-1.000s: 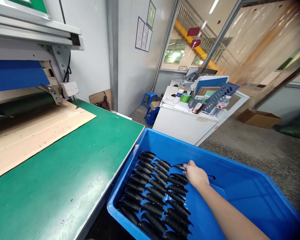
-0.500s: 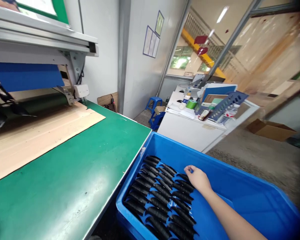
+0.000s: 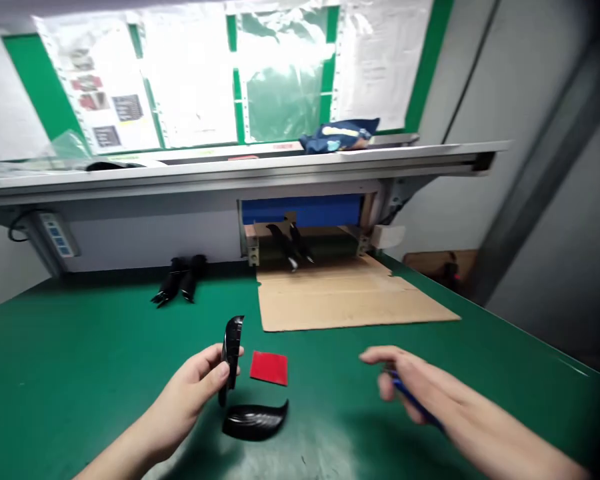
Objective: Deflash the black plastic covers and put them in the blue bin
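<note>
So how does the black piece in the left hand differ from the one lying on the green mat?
The upright black piece is gripped in the left hand and shows its narrow edge. The flat black piece lies on the green mat, showing its full curved side. Both are glossy and curved.

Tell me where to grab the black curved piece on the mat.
Pinch the black piece across its thick middle, from above and the right. It lies flat, its thin tip curling up rightward, so the middle seems steadiest; the left hand, holding a similar piece, crowds the other side.
</note>
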Tool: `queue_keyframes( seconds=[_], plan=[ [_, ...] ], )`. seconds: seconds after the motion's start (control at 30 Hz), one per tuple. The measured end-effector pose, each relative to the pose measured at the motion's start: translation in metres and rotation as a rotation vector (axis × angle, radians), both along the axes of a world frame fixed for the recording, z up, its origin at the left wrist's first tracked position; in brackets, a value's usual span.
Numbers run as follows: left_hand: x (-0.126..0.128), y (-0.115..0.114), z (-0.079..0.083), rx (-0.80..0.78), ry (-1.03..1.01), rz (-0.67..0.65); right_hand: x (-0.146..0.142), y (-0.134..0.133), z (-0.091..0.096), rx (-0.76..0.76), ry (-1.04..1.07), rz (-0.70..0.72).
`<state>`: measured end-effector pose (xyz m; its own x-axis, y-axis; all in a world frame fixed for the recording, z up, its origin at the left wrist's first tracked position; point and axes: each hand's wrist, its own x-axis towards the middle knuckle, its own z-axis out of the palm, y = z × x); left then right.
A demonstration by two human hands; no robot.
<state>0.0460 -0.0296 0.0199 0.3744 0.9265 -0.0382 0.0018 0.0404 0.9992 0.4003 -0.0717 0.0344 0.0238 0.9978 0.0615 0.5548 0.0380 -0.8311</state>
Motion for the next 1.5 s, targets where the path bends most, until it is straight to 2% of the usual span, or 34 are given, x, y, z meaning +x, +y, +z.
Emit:
queue_keyframes(
  seconds=[0.07,0.13,0.2,0.27,0.37,0.43,0.53,0.7,1.0,1.33,1.5],
  plan=[
    [-0.008,0.007,-0.009,-0.023,-0.165,0.106,-0.068,0.028,0.019,-0.050,0.130,0.190],
    [-0.013,0.012,-0.017,-0.031,-0.288,0.201,-0.116,0.051,0.027,-0.027,0.185,0.302],
    [-0.014,0.013,-0.021,-0.044,-0.376,0.266,-0.144,0.070,0.024,0.017,0.131,0.356],
    [-0.012,0.012,-0.021,-0.072,-0.434,0.312,-0.157,0.084,0.011,0.114,-0.042,0.332],
    [-0.009,0.008,-0.019,-0.098,-0.465,0.367,-0.157,0.092,-0.017,0.301,-0.284,0.326],
    [-0.007,0.006,-0.016,-0.098,-0.469,0.386,-0.155,0.090,-0.031,0.359,-0.300,0.385],
    [-0.005,0.005,-0.014,-0.111,-0.491,0.377,-0.157,0.085,-0.040,0.420,-0.298,0.451],
    [-0.007,0.003,-0.016,-0.116,-0.528,0.238,-0.166,0.082,-0.039,0.536,-0.394,0.483],
    [-0.014,0.002,-0.016,-0.060,-0.518,0.064,-0.169,0.080,-0.036,0.565,-0.517,0.473],
    [-0.016,0.001,-0.016,-0.021,-0.478,0.036,-0.170,0.079,-0.037,0.655,-0.580,0.464],
    [-0.019,0.000,-0.014,0.016,-0.395,0.050,-0.170,0.076,-0.038,0.656,-0.598,0.455]
  ],
)
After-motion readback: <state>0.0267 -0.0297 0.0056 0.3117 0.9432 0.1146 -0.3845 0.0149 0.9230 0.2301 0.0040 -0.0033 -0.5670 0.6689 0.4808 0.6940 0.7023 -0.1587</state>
